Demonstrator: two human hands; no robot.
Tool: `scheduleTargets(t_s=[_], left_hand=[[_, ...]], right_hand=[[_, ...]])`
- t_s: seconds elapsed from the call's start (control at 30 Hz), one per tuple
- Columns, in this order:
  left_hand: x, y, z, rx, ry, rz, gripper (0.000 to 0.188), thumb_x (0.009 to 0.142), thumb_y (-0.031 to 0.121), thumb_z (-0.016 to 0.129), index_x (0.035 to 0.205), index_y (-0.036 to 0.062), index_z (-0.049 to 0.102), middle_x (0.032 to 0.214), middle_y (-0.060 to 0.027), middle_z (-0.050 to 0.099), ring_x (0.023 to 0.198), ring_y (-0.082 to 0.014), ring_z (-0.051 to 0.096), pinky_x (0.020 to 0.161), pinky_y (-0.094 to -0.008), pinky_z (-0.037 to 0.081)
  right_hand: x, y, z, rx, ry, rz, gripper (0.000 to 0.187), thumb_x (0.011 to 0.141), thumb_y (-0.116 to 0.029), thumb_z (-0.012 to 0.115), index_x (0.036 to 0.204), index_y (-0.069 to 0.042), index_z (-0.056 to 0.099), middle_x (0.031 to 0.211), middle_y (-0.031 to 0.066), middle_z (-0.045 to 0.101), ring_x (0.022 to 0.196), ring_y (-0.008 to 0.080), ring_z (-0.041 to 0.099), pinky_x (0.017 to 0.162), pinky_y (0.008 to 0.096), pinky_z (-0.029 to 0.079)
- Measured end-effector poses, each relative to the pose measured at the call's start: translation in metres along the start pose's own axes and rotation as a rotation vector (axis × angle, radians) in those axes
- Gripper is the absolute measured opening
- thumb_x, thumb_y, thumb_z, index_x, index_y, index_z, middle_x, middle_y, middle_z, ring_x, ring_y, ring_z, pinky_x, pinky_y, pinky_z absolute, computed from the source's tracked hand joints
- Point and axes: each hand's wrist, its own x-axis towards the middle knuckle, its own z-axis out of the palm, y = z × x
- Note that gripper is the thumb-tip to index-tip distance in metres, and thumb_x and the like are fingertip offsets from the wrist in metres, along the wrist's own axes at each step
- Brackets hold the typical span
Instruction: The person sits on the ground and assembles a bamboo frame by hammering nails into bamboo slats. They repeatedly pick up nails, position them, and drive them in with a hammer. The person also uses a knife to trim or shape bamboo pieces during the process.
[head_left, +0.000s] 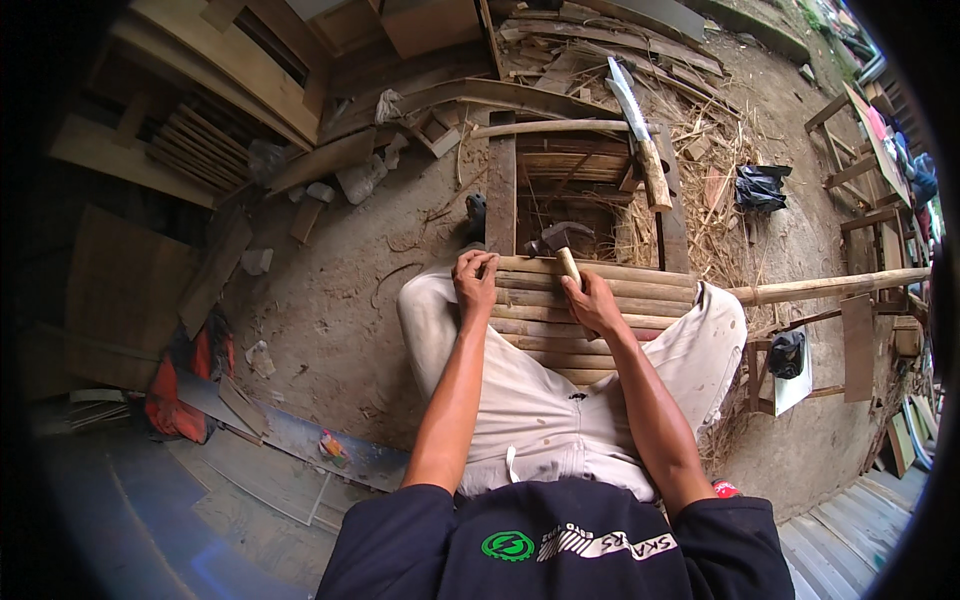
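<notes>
Seated over a wooden frame (500,190) on the dirt ground (340,290), we work on a row of bamboo slats (620,290) laid across our lap. Our left hand (474,281) pinches the near end of the top slat, fingers curled over its edge. Our right hand (592,303) is wrapped tight around the wooden handle of a hammer (562,240), whose dark head rests just beyond the slats. A saw (636,130) lies on the frame's far side, amid scrap timber (600,45).
</notes>
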Motion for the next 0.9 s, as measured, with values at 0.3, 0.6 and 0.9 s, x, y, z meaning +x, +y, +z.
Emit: scheduleTargets(t_s=[0.3,0.6,0.9], left_hand=[[0.002,-0.002,0.002,0.059,0.017,0.06,0.014,0.083,0.019,0.076,0.091,0.0064,0.075,0.099,-0.0054,0.066,0.095,-0.0239,0.06,0.086,-0.0358,0.046],[-0.002,0.014,-0.004,0.166,-0.011,0.196,0.011,0.086,0.014,0.069,0.094,0.0072,0.072,0.099,-0.0066,0.065,0.095,-0.0275,0.059,0.087,-0.0387,0.046],[-0.006,0.013,0.0,0.216,0.034,0.224,0.009,0.084,0.008,0.071,0.093,0.0073,0.07,0.1,-0.0075,0.066,0.096,-0.03,0.06,0.084,-0.0399,0.048]], right_hand=[[-0.005,-0.003,0.022,0.255,0.035,-0.044,0.032,0.095,-0.024,0.062,0.107,0.005,0.053,0.079,0.013,0.065,0.065,0.0213,0.066,0.048,0.0337,0.052],[-0.024,-0.063,0.037,-0.162,0.123,-0.299,0.036,0.09,-0.017,0.066,0.113,0.001,0.043,0.073,0.0261,0.06,0.067,0.0437,0.063,0.06,0.0484,0.047],[-0.022,-0.066,0.04,-0.377,-0.017,-0.438,0.032,0.092,-0.014,0.062,0.118,-0.001,0.047,0.073,0.026,0.061,0.071,0.0491,0.059,0.062,0.0527,0.045]])
